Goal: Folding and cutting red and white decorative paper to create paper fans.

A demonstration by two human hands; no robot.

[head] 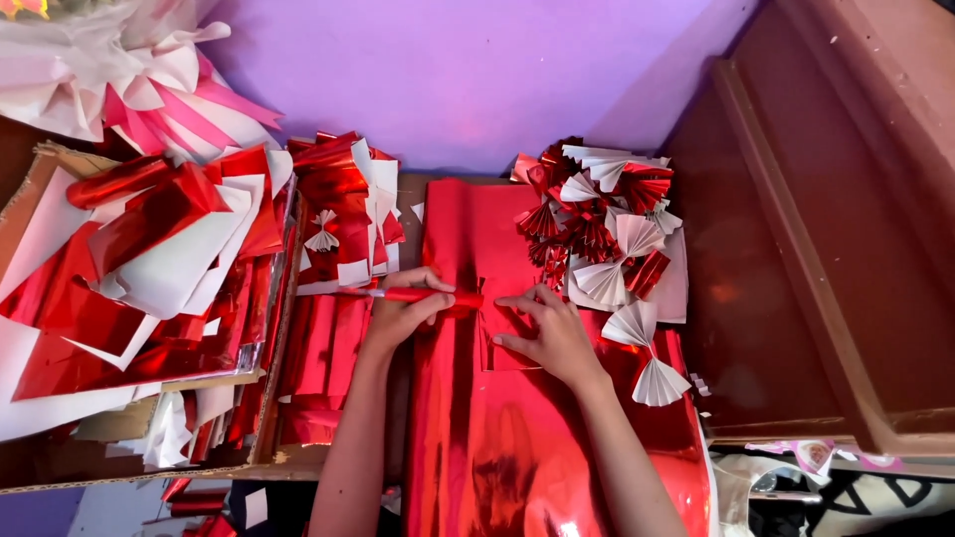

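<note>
A long sheet of shiny red foil paper [517, 447] lies in front of me, running from the near edge to the purple wall. My left hand [403, 308] grips a red pen-like tool [423, 295] laid across the sheet's left edge. My right hand [547, 333] presses flat on a small cut square of the red foil [507, 343], fingers spread, pointing left toward the tool's tip.
A heap of pleated red-and-white paper fans [602, 224] sits right of the sheet. Red foil scraps and strips [333, 214] lie to the left beside a cardboard box [149, 472] full of foil offcuts. A brown wooden ledge [826, 249] borders the right.
</note>
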